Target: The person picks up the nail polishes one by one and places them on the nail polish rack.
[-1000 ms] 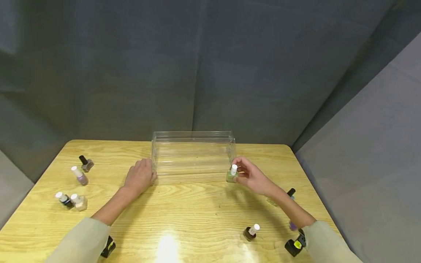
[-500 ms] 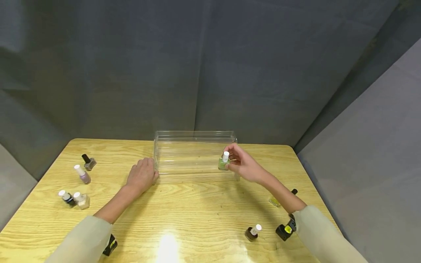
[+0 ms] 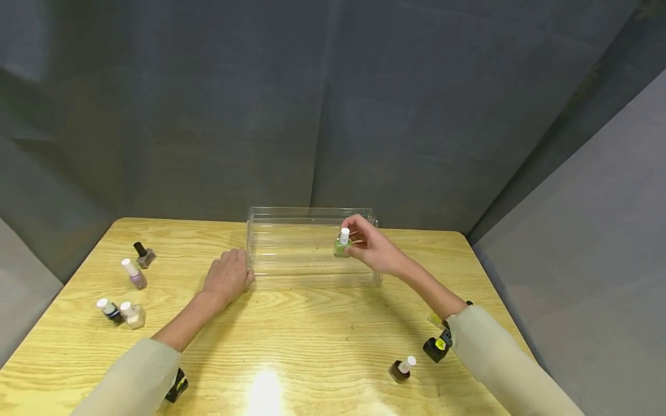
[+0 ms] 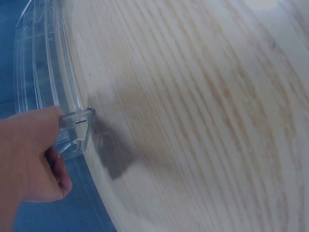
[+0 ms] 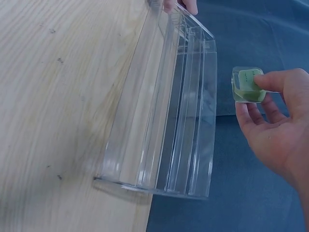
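Note:
A clear stepped acrylic rack (image 3: 291, 267) stands near the back edge of the table. My left hand (image 3: 227, 277) grips its left end; in the left wrist view the thumb and curled fingers close on the side wall of the rack (image 4: 77, 118). Between thumb and fingertips, my right hand (image 3: 376, 248) pinches a green nail polish bottle (image 3: 341, 248) with a white cap, upright over the right half of the rack. From the right wrist view, the green bottle (image 5: 248, 86) shows its labelled base, raised beyond the tiers.
Left on the table are a grey polish bottle (image 3: 148, 258), a lilac one (image 3: 138, 280), a dark blue one (image 3: 113, 315) and a cream one (image 3: 136, 318). A dark brown bottle (image 3: 399, 371) stands front right. A yellow bottle (image 3: 436, 320) is partly hidden by the right forearm.
My right hand has carried the green nail polish bottle left and up, from the front right corner of the rack to over its tiers. The left hand keeps its grip on the rack.

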### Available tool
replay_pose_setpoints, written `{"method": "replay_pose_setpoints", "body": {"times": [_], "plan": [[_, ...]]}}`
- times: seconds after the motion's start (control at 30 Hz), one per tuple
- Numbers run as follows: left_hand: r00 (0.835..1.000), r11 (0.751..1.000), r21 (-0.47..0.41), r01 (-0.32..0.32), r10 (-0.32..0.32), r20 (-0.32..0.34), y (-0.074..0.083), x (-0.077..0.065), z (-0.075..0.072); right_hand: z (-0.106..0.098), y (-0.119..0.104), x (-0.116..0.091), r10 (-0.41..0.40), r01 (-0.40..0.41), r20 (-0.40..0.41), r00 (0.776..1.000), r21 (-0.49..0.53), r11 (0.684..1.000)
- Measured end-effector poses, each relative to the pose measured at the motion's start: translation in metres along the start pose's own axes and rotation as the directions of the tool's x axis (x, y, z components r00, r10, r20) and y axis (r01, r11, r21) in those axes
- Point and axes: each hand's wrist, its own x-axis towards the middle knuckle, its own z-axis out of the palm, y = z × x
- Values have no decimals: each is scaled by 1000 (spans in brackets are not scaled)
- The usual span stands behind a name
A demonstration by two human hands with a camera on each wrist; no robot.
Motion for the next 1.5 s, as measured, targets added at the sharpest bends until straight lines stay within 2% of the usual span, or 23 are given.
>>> {"method": "replay_pose_setpoints", "body": {"times": [0.4, 0.63, 0.73, 1.1, 1.33, 1.5], "plan": [[1000, 1000, -1, -1, 1, -14, 3, 2, 2, 4, -6, 31, -26, 26, 3, 1000, -14, 1000], [1000, 1000, -4, -12, 12, 9, 7, 5, 2, 11, -33, 39, -21, 22, 5, 1000, -24, 999], [1000, 1000, 4, -6, 6, 23, 7, 6, 3, 16, -36, 45, -8, 8, 4, 1000, -36, 999], [999, 999, 32, 8, -9, 37, 3, 2, 2, 34, -25, 82, 44, -44, -16, 999, -31, 999], [999, 998, 58, 5, -8, 38, 3, 3, 4, 39, 10, 110, 60, -63, -62, 996, -54, 997], [999, 996, 92, -3, -1, 52, 5, 2, 4, 46, 18, 122, 84, -93, -112, 990, -75, 993]]}}
